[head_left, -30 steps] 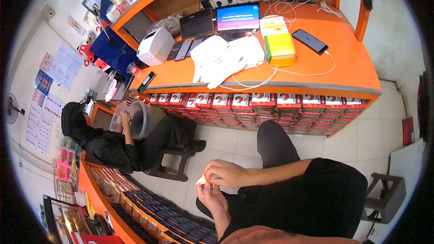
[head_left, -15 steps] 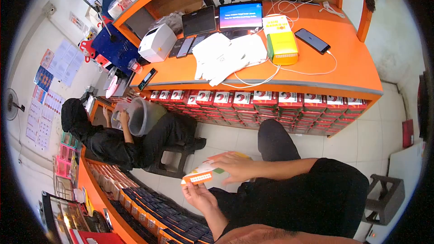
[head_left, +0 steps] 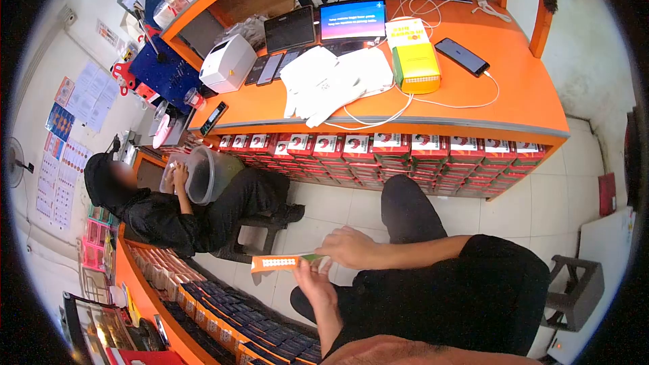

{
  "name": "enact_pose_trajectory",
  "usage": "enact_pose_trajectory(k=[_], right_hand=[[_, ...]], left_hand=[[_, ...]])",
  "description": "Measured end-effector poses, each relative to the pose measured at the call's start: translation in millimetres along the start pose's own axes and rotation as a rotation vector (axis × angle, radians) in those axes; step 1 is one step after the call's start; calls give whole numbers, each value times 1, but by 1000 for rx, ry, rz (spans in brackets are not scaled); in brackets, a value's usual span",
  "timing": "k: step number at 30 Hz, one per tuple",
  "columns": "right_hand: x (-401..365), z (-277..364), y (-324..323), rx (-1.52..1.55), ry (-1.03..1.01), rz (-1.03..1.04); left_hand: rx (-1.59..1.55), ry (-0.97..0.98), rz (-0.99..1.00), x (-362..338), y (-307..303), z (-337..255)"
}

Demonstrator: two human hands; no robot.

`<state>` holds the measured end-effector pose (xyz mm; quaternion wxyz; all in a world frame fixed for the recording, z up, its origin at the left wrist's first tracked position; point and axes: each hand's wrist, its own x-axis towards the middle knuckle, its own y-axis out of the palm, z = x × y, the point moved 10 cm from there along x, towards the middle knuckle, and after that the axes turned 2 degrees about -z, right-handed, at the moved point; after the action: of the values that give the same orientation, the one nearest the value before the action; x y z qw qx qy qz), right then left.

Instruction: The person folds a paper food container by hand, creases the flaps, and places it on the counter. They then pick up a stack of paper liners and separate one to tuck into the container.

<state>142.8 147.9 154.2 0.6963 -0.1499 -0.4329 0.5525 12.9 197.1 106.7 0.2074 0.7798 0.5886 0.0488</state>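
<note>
An orange, white and green carton [head_left: 277,263] is held out in front of my lap, above the floor. One long side faces me, with a row of white shapes on the orange. My left hand [head_left: 315,282] grips it from below, thumb and fingers around its lower edge. Closed at the green end is my right hand [head_left: 348,248], its fingertips pressed on the board there. On the desk stands a yellow and green box [head_left: 416,67] in similar colours.
The orange desk [head_left: 514,88] carries white gloves [head_left: 338,81], a phone [head_left: 462,57], a white printer [head_left: 228,64] and a lit screen [head_left: 352,19]. Red boxes [head_left: 358,145] are stacked beneath. A seated person [head_left: 162,213] works at a clear tub [head_left: 201,176]. A dark stool [head_left: 574,290] stands right.
The carton has turned more edge-on and shifted slightly left. My right hand has gone from lying spread over its top to closing at its green end.
</note>
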Motion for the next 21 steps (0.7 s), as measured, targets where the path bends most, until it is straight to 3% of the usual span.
enact_pose_trajectory(k=[4, 8, 11, 14, 18, 20, 21], right_hand=[[-2, 3, -3, -17, -38, 11], [-4, 5, -10, -34, -154, -69], [3, -11, -6, 266, -14, -25], [3, -25, -17, 614, 388, 33], [4, -17, -22, 597, 358, -117], [5, -11, -17, 555, 280, -186], [5, -9, -17, 505, 277, -194]], left_hand=[[-110, -155, -2, -8, 4, 28], [-93, -117, -48, -9, 5, 19], [-57, 4, -131, -4, -13, 7], [55, 194, -133, -2, -12, -14], [510, 404, -143, 0, -18, -9], [606, 380, -91, 2, -16, 6], [838, 446, -96, 0, -14, 3]])
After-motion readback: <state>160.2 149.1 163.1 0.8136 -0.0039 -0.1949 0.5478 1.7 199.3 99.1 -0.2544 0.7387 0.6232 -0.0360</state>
